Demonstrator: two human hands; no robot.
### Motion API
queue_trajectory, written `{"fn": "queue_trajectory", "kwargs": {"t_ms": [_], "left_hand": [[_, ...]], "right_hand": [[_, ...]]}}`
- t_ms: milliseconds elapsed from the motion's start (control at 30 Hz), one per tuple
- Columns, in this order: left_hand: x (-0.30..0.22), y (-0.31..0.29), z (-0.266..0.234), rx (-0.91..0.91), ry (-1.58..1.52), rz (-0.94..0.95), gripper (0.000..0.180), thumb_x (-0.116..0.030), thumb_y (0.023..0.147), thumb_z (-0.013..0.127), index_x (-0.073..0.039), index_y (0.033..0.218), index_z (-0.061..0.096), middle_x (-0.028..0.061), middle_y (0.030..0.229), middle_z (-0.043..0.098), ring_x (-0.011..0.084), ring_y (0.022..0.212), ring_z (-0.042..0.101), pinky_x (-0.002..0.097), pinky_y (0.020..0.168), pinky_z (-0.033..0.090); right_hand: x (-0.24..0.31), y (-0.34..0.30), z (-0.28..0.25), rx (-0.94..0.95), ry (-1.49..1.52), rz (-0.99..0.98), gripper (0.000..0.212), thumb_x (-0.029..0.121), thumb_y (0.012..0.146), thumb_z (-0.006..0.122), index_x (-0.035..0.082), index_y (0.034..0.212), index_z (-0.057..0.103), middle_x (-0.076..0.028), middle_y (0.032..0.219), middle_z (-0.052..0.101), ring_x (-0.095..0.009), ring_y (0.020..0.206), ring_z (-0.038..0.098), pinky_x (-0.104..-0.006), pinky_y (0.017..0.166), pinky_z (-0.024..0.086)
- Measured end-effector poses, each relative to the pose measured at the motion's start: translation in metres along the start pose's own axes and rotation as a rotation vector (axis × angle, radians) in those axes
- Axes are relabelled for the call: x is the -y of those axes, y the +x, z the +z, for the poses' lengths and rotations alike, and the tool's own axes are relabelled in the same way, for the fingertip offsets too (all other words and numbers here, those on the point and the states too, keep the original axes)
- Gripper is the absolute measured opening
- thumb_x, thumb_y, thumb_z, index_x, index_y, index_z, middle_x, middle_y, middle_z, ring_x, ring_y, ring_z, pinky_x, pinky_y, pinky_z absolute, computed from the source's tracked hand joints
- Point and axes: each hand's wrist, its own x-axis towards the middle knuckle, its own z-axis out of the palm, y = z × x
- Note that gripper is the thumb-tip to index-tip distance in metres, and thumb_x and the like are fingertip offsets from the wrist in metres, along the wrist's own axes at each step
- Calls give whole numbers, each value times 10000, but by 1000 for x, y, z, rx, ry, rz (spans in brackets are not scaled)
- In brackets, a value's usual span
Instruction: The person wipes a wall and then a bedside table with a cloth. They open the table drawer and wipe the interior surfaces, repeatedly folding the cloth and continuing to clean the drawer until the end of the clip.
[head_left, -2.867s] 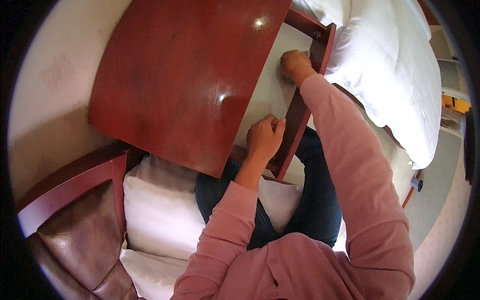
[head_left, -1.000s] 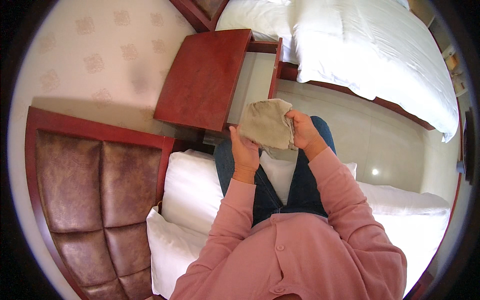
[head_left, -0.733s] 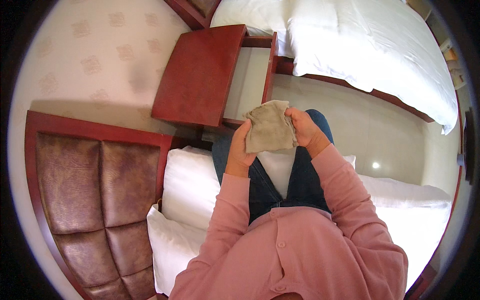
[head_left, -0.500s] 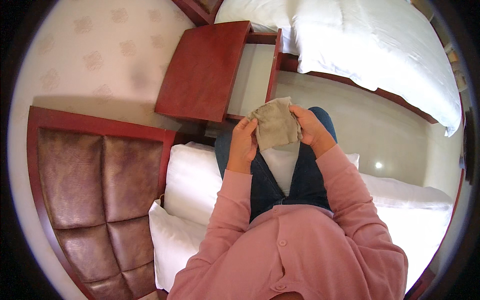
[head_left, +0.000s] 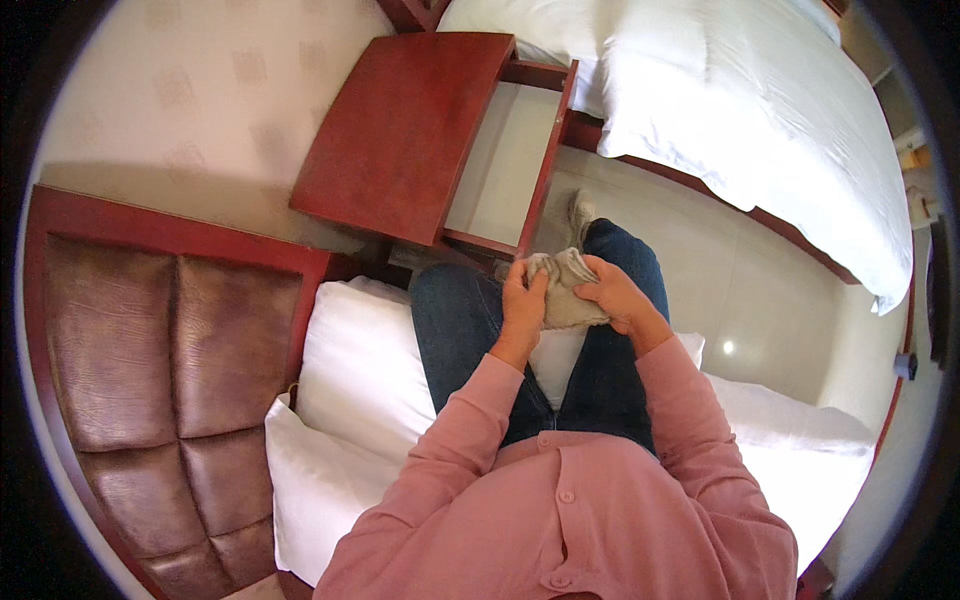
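Observation:
Between my two hands is a small greyish-beige cloth [head_left: 574, 305], bunched at its top edge and hanging down between my knees. My left hand [head_left: 521, 312] pinches its left side, thumb on top. The right hand [head_left: 622, 298] grips the cloth's right side, with the thumb pressed over the fabric. Both hands are above my lap, over my jeans [head_left: 455, 320]. Past the cloth lies the pulled-out drawer [head_left: 505, 165] of a dark red nightstand [head_left: 405, 135].
I sit on a bed with white bedding [head_left: 365, 370]. A padded brown headboard [head_left: 120, 350] stands at the left. Another bed with a white duvet [head_left: 740, 90] is at the far right. Pale floor [head_left: 740, 270] lies between the beds.
The cloth was spread out between my hands; now it is gathered and lower, with my hands closer together. A shoe has come into sight beyond my right knee.

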Motion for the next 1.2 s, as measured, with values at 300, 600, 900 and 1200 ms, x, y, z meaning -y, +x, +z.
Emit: {"fn": "queue_trajectory", "kwargs": {"t_ms": [300, 600, 900, 1200], "left_hand": [[9, 50, -21, -42, 425, 250, 245, -167, 933, 544, -7, 1117, 566, 207, 970, 629, 318, 909, 630, 374, 781, 488], [25, 70, -17, -80, 780, 650, 317, -115, 828, 622, -32, 1130, 572, 130, 981, 592, 316, 852, 560, 409, 751, 461], [43, 84, -9, -135, 803, 602, 319, -195, 815, 578, -49, 1099, 592, 148, 928, 583, 371, 883, 508, 496, 767, 324], [51, 81, -9, 38, 851, 396, 346, -123, 825, 623, -59, 1161, 571, 126, 1056, 533, 299, 947, 485, 435, 855, 308]], "right_hand": [[61, 87, -13, -175, -80, -152, 433, -60, 810, 527, -3, 1237, 575, -85, 1133, 628, -167, 995, 596, -285, 884, 474], [77, 249, 20, 81, -1255, -640, 426, 47, 773, 605, 43, 1199, 614, -200, 1165, 615, -344, 1063, 606, -397, 949, 472], [19, 302, 56, -110, -1725, -219, 513, 172, 792, 665, 74, 1279, 536, -183, 1199, 543, -396, 1031, 603, -426, 896, 517], [-19, 328, 62, 129, -1510, -521, 284, 61, 854, 536, -30, 1104, 635, -217, 1224, 576, -394, 1043, 598, -435, 864, 527]]}}
